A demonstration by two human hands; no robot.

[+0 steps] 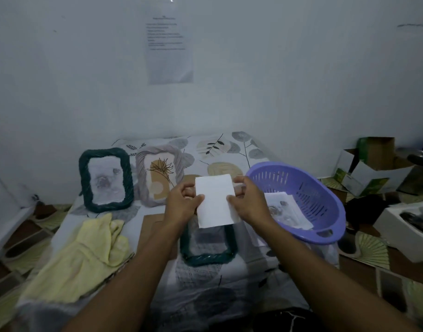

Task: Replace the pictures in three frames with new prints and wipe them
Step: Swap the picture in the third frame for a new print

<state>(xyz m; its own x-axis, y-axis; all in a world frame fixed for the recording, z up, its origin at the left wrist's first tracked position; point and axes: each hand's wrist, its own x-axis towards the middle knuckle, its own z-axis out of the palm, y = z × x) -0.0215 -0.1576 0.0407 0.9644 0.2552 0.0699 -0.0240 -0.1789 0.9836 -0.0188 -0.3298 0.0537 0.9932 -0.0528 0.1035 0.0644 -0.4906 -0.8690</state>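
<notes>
Left hand (181,200) and right hand (250,200) pinching white print (215,200) by its side edges, blank face up.
Flat teal frame (209,257) just below at 6 o'clock; standing teal frame (105,180) and grey frame (160,176) at 10 o'clock; yellow cloth (85,255) at 8 o'clock; purple basket (308,195) at 3 o'clock, holding loose prints (286,207).

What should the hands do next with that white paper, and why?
Probably lower the white paper into the dark green frame lying flat below it: the left hand and right hand pinch its edges above that frame, which seems to hold no picture.
</notes>
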